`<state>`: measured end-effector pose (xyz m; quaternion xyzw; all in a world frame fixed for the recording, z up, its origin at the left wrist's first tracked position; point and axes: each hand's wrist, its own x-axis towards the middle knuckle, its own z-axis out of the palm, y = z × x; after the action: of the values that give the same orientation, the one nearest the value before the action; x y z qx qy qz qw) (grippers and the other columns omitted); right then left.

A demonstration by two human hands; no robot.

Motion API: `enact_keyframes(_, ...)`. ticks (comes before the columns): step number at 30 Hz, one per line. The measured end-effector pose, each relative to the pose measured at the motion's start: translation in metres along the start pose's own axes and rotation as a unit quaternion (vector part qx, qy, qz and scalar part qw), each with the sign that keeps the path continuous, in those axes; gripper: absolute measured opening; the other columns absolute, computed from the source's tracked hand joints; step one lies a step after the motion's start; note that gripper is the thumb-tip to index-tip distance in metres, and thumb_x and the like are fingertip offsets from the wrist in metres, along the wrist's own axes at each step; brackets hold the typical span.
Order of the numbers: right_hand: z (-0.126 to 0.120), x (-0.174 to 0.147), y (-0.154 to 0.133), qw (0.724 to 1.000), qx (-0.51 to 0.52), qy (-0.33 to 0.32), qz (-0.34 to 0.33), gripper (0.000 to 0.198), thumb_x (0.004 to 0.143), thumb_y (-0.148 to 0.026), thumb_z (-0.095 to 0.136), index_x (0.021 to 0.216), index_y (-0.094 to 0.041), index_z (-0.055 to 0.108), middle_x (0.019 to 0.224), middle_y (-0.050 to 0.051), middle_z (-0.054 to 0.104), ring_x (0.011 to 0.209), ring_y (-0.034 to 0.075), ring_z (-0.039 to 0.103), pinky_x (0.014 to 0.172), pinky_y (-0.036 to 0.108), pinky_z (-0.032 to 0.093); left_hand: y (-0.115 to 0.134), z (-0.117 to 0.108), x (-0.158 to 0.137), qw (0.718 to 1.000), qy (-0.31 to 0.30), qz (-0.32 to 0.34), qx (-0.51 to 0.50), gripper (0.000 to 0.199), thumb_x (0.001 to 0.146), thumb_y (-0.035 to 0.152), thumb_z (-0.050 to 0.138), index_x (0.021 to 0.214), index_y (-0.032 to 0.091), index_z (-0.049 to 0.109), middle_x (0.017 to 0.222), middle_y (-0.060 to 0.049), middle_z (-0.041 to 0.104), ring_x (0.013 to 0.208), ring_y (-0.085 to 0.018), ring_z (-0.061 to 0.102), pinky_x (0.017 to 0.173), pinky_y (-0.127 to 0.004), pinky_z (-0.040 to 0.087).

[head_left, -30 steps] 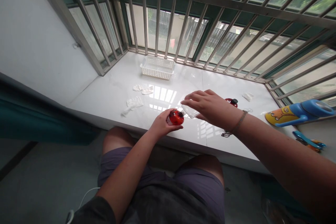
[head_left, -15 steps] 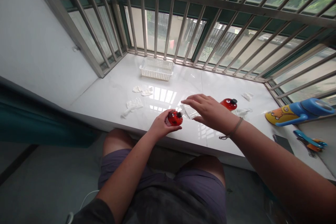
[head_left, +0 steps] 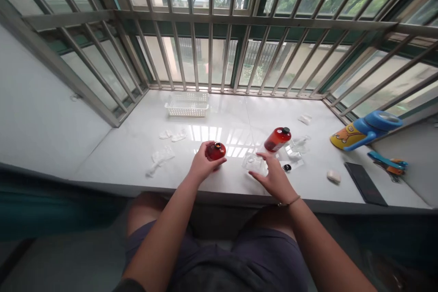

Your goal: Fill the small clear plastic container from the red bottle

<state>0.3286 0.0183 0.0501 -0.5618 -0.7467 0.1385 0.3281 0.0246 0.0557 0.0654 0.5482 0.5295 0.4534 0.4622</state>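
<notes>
My left hand (head_left: 202, 164) is wrapped round a red bottle (head_left: 219, 152), which stands upright with its mouth uncapped. To the right, my right hand (head_left: 273, 173) has thumb and fingers on either side of a small clear glass bottle (head_left: 252, 162) standing on the counter. A black cap (head_left: 286, 167) lies just right of those fingers. Behind my right hand is a second red bottle (head_left: 276, 139) with its black cap on. Clear crumpled plastic (head_left: 298, 147) lies beside that bottle.
A white perforated basket (head_left: 187, 106) sits near the window bars. Crumpled white scraps (head_left: 163, 155) lie at left. On the right are a blue and yellow flask (head_left: 362, 132), a dark phone (head_left: 365, 183), a whitish lump (head_left: 333, 176) and a blue-orange tool (head_left: 388, 163).
The red bottle in my left hand went from tilted towards the clear bottle to upright. My right hand lowered the clear bottle to the counter. The camera view shifted too.
</notes>
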Motion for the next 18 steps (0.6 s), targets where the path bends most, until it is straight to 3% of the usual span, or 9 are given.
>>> enact_keyframes(5,0.009,-0.011,0.027,0.993,0.100,-0.016,0.059,0.058,0.095,-0.055,0.075,0.143,-0.029,0.056,0.141,0.014,0.061,0.128,0.035,0.063,0.090,0.048,0.067,-0.002,0.010,0.037,0.999,0.027,0.013,0.018,0.078,0.071,0.037,0.099,0.135,0.026,0.056,0.138,-0.012,0.069,0.128,-0.031,0.069,0.115,-0.050,0.053)
enact_keyframes(9,0.017,-0.011,0.033,0.987,0.139,-0.049,0.065,0.064,0.098,-0.054,0.072,0.153,-0.031,0.049,0.154,0.012,0.057,0.140,0.034,0.060,0.104,0.050,0.064,-0.001,0.014,0.060,1.000,0.014,0.006,0.025,0.080,0.075,0.038,0.097,0.141,0.028,0.052,0.142,-0.013,0.067,0.128,-0.030,0.070,0.115,-0.050,0.051)
enact_keyframes(12,0.021,-0.010,0.036,0.994,0.100,-0.048,0.021,0.063,0.103,-0.049,0.065,0.160,-0.033,0.042,0.163,0.011,0.052,0.150,0.034,0.053,0.120,0.058,0.052,0.002,0.013,0.067,0.997,0.028,0.002,0.065,0.089,0.076,0.040,0.096,0.149,0.029,0.046,0.156,-0.015,0.058,0.139,-0.033,0.063,0.120,-0.052,0.047)
enact_keyframes(14,0.023,-0.010,0.037,0.999,0.051,-0.014,-0.007,0.065,0.104,-0.047,0.065,0.162,-0.032,0.040,0.163,0.013,0.052,0.152,0.035,0.049,0.126,0.063,0.044,0.008,0.013,0.059,0.990,0.077,0.024,0.118,0.101,0.071,0.041,0.099,0.154,0.028,0.043,0.166,-0.017,0.047,0.153,-0.038,0.049,0.125,-0.055,0.040)
enact_keyframes(16,0.024,-0.014,0.036,0.999,0.010,0.028,-0.021,0.071,0.103,-0.048,0.068,0.164,-0.030,0.036,0.162,0.016,0.052,0.152,0.038,0.048,0.125,0.064,0.043,0.016,0.014,0.037,0.974,0.143,0.070,0.161,0.103,0.069,0.043,0.100,0.154,0.027,0.045,0.167,-0.018,0.046,0.156,-0.040,0.043,0.124,-0.055,0.042)
enact_keyframes(18,0.026,-0.021,0.034,0.997,-0.019,0.065,-0.032,0.076,0.102,-0.048,0.070,0.165,-0.027,0.034,0.160,0.018,0.051,0.150,0.039,0.049,0.123,0.065,0.044,0.021,0.018,0.002,0.964,0.179,0.121,0.152,0.074,0.083,0.047,0.089,0.145,0.026,0.055,0.151,-0.016,0.061,0.134,-0.034,0.064,0.108,-0.047,0.055)
